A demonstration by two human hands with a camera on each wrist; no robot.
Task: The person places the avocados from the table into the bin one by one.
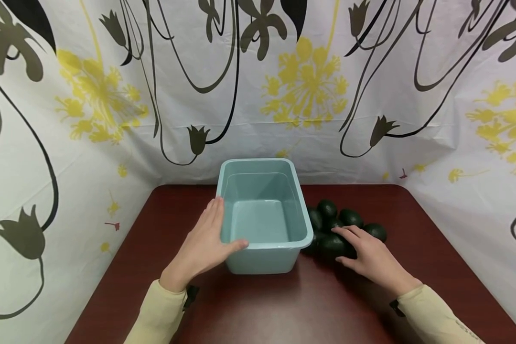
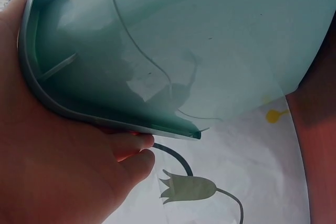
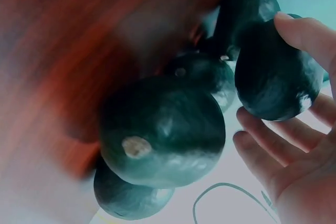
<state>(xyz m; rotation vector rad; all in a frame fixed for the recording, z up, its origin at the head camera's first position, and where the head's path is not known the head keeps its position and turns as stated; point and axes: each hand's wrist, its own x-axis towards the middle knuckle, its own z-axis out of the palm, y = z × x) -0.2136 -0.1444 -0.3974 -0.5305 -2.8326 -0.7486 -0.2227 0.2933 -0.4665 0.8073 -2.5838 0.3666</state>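
Observation:
A light blue-green plastic tub (image 1: 264, 260) stands on the table with nothing inside it. My left hand (image 1: 204, 243) rests on its near left corner, fingers straight along the left rim and thumb over the front rim. The left wrist view shows that hand (image 2: 68, 150) against the underside of the tub's rim (image 2: 121, 128). Right of the tub lies a cluster of dark green avocados (image 1: 350, 217). My right hand (image 1: 371, 258) grips one avocado (image 3: 278, 72) at the near side of the cluster, thumb on one side and fingers on the other.
The dark red-brown table (image 1: 258, 310) has rounded far corners. A white curtain (image 1: 258, 105) with grey and yellow flower prints hangs behind it and along both sides. Other avocados (image 3: 163, 129) lie close beside the held one, several of them against the tub's right wall.

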